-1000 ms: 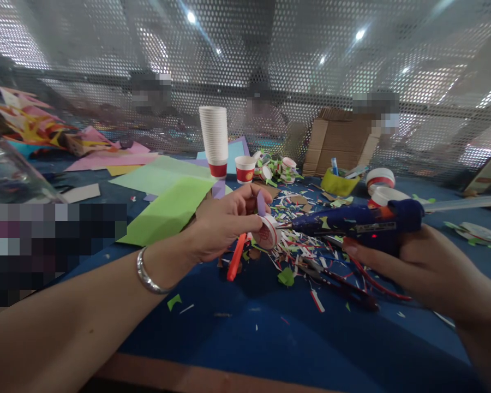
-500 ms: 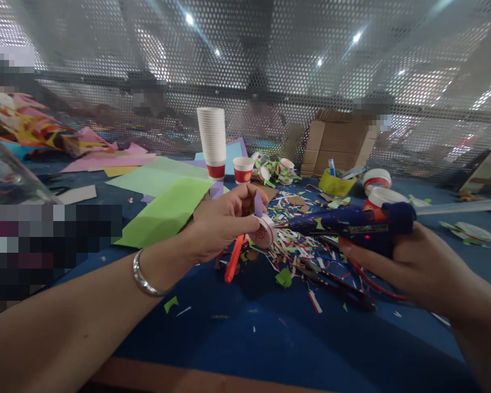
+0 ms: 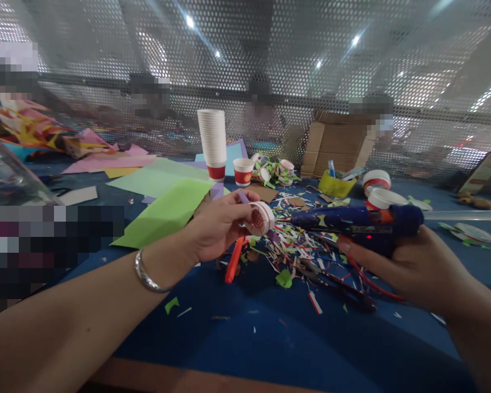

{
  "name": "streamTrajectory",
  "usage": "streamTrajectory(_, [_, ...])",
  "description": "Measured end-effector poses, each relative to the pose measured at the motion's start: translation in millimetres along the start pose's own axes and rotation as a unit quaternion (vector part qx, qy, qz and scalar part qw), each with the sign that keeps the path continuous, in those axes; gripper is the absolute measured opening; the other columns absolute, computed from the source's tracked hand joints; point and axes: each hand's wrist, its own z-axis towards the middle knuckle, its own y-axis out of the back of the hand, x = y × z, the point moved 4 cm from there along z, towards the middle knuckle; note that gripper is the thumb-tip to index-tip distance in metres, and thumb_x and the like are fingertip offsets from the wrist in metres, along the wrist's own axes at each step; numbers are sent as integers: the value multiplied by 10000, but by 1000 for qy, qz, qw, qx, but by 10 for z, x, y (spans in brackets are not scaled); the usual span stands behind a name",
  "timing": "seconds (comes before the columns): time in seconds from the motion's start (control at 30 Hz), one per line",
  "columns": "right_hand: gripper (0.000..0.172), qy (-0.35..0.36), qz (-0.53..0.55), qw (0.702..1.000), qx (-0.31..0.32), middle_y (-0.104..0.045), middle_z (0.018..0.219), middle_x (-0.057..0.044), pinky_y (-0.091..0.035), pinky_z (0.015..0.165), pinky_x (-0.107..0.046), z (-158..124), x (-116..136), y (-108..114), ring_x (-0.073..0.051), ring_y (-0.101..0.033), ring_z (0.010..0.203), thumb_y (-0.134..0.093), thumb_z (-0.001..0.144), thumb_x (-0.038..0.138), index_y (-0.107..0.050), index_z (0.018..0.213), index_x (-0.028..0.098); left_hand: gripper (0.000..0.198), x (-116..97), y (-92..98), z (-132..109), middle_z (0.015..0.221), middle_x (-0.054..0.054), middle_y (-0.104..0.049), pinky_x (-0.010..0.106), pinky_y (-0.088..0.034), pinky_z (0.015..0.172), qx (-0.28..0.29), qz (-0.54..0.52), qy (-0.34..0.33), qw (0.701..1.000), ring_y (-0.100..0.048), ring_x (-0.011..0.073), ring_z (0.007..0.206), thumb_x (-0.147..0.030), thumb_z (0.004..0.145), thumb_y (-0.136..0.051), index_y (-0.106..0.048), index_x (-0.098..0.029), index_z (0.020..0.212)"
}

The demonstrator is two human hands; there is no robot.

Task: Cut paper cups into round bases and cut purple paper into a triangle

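Between the fingers of my left hand (image 3: pixel 221 224) is a small white paper-cup piece (image 3: pixel 262 219) with a red pattern on its round face. Purple paper strips (image 3: pixel 244 197) show at its upper and lower sides. My right hand (image 3: pixel 421 267) is wrapped round a dark blue hot glue gun (image 3: pixel 352 221), whose nozzle points left at the cup piece's rim. Whether the tip touches the rim, I cannot tell. A clear glue stick (image 3: pixel 462 215) runs out of the gun's back. Below the gun lie dark-handled scissors (image 3: pixel 339 284) among paper scraps (image 3: pixel 288 248).
An orange-red marker (image 3: pixel 234 262) lies below my left hand. Behind stand a tall stack of paper cups (image 3: pixel 211 139), a single cup (image 3: pixel 243 172) and several finished cup pieces (image 3: pixel 282 169). Green paper (image 3: pixel 163 213) spreads left; a yellow container (image 3: pixel 336 184) and cardboard (image 3: pixel 337 144) stand right.
My left hand has turned the cup piece and raised it slightly, so more of its side shows and the purple strips sit differently. The glue gun has shifted slightly right.
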Motion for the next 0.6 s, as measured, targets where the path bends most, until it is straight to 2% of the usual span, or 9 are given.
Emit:
streamTrajectory(0.23, [385, 19, -54, 998, -3, -719, 566, -15, -529, 418, -269, 7, 11, 9, -181, -629, 458, -571, 918, 409, -755, 644, 211, 326, 8, -13, -10, 720, -33, -656, 249, -456, 597, 17, -1, -1, 1000, -618, 111, 602, -61, 647, -672, -539, -174, 923])
streamTrajectory(0.6, [427, 37, -55, 998, 13, -672, 515, -13, -496, 415, -261, 9, 44, 12, -155, -570, 421, -538, 932, 369, -691, 567, 211, 289, 18, -25, -8, 709, -34, -643, 246, -463, 591, 24, 1, -3, 1000, -607, 99, 585, -13, 700, -619, -544, -169, 931])
